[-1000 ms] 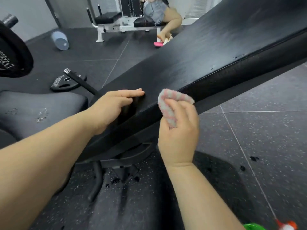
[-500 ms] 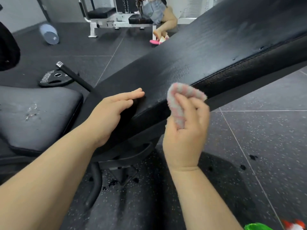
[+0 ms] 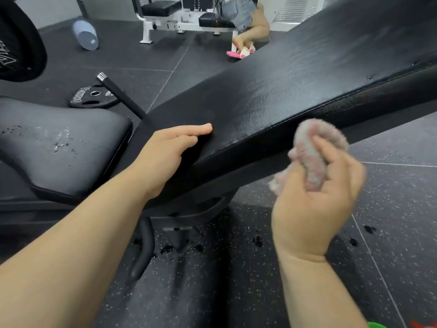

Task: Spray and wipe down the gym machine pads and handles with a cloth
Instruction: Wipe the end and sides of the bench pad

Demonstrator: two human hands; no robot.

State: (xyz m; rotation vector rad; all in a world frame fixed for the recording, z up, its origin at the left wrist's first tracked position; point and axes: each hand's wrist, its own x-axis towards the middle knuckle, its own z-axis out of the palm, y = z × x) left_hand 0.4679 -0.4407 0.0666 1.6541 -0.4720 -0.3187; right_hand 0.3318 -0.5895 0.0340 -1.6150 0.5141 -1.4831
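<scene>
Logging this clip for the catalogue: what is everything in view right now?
back pad: one, black, slanting across centre
seat pad: one, black, left, wet specks
cloth: one, pink-grey, at back pad's side edge
weight plate: one, black, flat on floor behind seat pad
cylinder: one, pale blue, floor, far left
white machine: one, far back
other person: one, beside it
left hand: rests on back pad's lower end
right hand: grips cloth

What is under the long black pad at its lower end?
A black support bracket, a curved tube and dark spots on the floor. The pad hides where the bracket attaches.
</scene>
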